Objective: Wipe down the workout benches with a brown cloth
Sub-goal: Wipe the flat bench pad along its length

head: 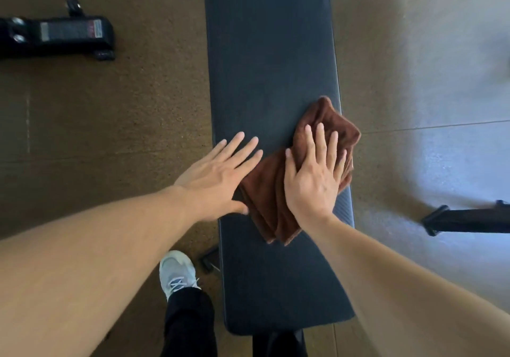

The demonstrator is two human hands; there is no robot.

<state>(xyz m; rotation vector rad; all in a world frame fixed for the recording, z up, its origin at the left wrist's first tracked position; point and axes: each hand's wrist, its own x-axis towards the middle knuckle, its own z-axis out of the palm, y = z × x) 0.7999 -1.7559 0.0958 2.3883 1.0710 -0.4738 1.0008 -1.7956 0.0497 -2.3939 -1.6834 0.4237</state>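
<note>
A long black padded workout bench (270, 53) runs straight away from me down the middle of the view. A crumpled brown cloth (267, 191) lies across its near half, reaching to the bench's right edge. My right hand (314, 174) lies flat on top of the cloth, palm down with fingers spread. My left hand (218, 174) rests flat on the bench pad beside the cloth's left side, fingers apart, its thumb touching the cloth's edge. Neither hand is closed around anything.
The floor is brown speckled rubber on the left and pale, sunlit on the right. A black base of another machine (55, 38) sits at upper left. A black bar foot (466, 220) juts in at right. My grey shoe (176, 271) stands left of the bench.
</note>
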